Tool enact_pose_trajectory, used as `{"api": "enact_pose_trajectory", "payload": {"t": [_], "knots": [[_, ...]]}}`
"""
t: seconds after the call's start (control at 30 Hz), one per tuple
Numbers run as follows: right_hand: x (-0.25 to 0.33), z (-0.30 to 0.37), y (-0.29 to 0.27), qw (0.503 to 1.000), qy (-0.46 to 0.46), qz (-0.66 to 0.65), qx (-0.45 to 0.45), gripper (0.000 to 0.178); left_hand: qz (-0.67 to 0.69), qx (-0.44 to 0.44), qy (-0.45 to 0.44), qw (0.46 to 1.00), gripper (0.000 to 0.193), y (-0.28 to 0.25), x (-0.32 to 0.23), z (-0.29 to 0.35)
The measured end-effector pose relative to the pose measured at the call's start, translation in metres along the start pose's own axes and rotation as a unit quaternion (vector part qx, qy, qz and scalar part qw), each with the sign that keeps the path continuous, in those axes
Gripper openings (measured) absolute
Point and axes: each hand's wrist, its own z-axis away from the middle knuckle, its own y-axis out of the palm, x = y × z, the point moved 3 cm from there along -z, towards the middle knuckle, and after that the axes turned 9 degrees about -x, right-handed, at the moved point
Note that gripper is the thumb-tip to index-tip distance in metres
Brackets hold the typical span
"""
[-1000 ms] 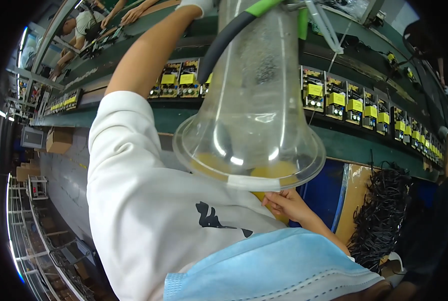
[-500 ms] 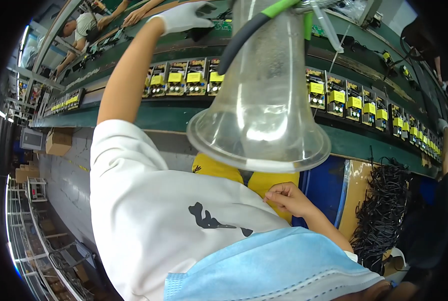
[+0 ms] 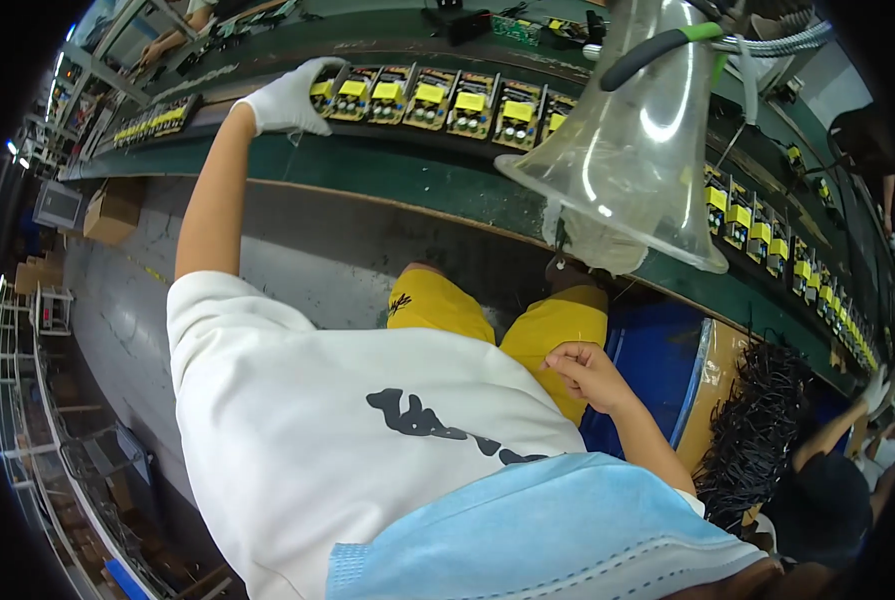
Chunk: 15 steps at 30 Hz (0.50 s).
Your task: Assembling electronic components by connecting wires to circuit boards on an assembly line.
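My left hand (image 3: 292,98), in a white glove, reaches out to the left end of a row of circuit boards. Its thumb and fingers curve around the two sides of the end circuit board (image 3: 322,92), which carries a yellow-topped part. Several like circuit boards (image 3: 428,98) stand side by side to the right of it. Bare and held low over my yellow shorts (image 3: 445,305), my right hand (image 3: 585,374) has its fingers curled into a pinch. Whatever lies between those fingertips, if anything, is too small to make out.
A clear funnel-shaped hood (image 3: 622,150) hangs over the green bench (image 3: 387,170), hiding part of the row. More boards (image 3: 767,240) continue rightward. A bundle of black cables (image 3: 752,435) and a blue bin (image 3: 652,360) are at the right. Another person (image 3: 827,500) works there.
My left hand has come down from the back of the bench to the left end of the board row. My view has shifted, putting the hood farther right. My right hand stays pinched.
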Motion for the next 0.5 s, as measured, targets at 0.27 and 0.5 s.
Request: {"api": "enact_pose_trajectory", "payload": {"t": [0.27, 0.5], "knots": [[-0.003, 0.002, 0.006, 1.0, -0.006, 0.012, -0.006, 0.017, 0.124, -0.124, 0.022, 0.984, 0.088, 0.006, 0.039, 0.006], [0.001, 0.011, 0.015, 0.996, -0.019, 0.048, 0.066, 0.018, 0.318, -0.263, 0.03, 0.91, 0.083, -0.001, -0.002, 0.085]]}}
